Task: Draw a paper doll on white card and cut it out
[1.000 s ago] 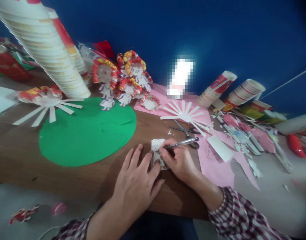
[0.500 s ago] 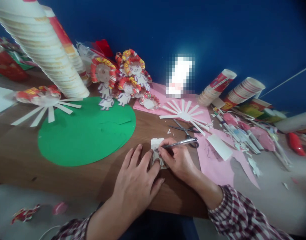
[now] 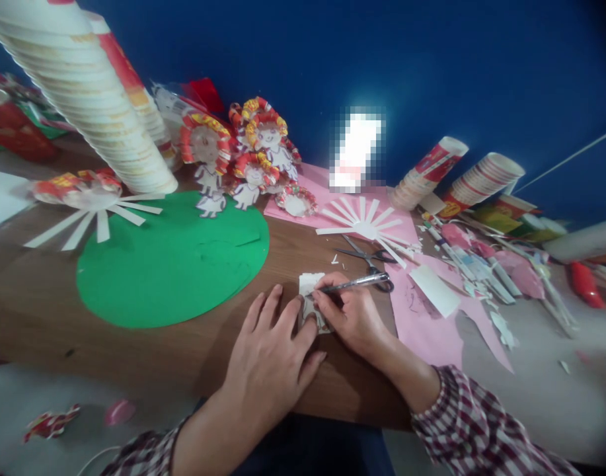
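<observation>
A small piece of white paper [image 3: 310, 283] with some drawn lines lies on the brown table near its front edge. My left hand [image 3: 273, 344] rests flat with its fingers spread, the fingertips pressing on the paper's left side. Between the fingers of my right hand [image 3: 352, 317] is a pen [image 3: 357, 282], its tip down at the paper. Part of the drawing is hidden under both hands. Just behind the pen lie open black scissors [image 3: 365, 254], their handles partly covered by it.
Green paper [image 3: 168, 277] lies to the left, below a tall leaning stack of paper cups [image 3: 89, 92]. Behind stand decorated paper figures [image 3: 248, 178]. A cup cut into strips [image 3: 367, 230] sits on pink paper [image 3: 426, 330], with scraps and more cup stacks [image 3: 481, 178] at right.
Both hands and the pen keep nearly the same place on the paper. The view has shifted very slightly.
</observation>
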Demonstrator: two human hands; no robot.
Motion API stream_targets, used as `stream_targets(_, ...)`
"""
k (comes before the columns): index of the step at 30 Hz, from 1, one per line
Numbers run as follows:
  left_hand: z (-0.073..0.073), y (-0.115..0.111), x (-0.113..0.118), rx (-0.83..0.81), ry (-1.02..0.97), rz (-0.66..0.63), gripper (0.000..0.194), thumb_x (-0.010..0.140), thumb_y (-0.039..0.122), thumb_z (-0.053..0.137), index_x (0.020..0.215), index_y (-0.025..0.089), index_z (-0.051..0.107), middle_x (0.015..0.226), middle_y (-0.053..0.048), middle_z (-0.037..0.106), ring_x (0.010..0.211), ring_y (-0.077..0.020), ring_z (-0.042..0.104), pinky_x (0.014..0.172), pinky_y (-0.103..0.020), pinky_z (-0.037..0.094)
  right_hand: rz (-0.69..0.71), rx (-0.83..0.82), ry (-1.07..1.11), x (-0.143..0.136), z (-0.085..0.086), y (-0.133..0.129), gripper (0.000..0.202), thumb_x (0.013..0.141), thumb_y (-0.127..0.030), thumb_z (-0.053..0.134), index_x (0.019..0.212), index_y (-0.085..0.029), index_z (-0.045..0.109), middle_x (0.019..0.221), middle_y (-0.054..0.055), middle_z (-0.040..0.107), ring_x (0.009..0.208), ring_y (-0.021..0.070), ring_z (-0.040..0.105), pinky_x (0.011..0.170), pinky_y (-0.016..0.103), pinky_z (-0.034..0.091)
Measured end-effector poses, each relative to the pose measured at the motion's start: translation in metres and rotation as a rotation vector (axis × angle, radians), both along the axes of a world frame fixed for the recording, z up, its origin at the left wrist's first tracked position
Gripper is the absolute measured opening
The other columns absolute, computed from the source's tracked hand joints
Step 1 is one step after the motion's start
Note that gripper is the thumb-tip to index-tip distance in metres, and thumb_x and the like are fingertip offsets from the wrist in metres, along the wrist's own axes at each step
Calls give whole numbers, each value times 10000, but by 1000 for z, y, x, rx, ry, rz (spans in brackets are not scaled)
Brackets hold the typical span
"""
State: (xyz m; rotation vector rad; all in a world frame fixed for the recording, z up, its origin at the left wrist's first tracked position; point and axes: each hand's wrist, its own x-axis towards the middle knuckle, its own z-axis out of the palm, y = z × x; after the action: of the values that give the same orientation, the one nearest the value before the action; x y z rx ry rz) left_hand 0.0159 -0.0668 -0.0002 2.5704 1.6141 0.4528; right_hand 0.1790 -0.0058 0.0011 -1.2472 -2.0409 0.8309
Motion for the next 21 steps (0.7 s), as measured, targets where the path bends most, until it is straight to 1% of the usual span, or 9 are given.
stream_targets(7, -1, -1, 0, -3, 1, 3, 377, 831, 431, 526, 1122, 213, 627, 1232, -118, 567, 1272, -399, 391, 1047, -574, 316, -2, -5, -16, -1, 0, 0, 89, 902, -252, 501, 874, -197, 564, 765, -2, 624, 672, 132, 589, 630, 217, 424)
stream_targets(14, 1, 0, 0, -15, 0, 8, 364, 838, 424, 518, 1112, 212, 628, 1223, -120, 570, 1273, -391, 393, 1050, -569, 314, 9, 2, -23, -1, 0, 1, 95, 899, -247, 504, 849, -192, 564, 763, 0, 621, 685, 132, 594, 652, 221, 426)
stream_targets(21, 0, 0, 0, -17, -9, 10, 369, 837, 425, 520, 1122, 216, 628, 1224, -118, 575, 1274, -386, 396, 1052, -569, 314, 24, 4, -25, 0, 0, 1, 92, 894, -245, 504, 845, -193, 561, 745, -1, 621, 683, 135, 596, 654, 224, 428)
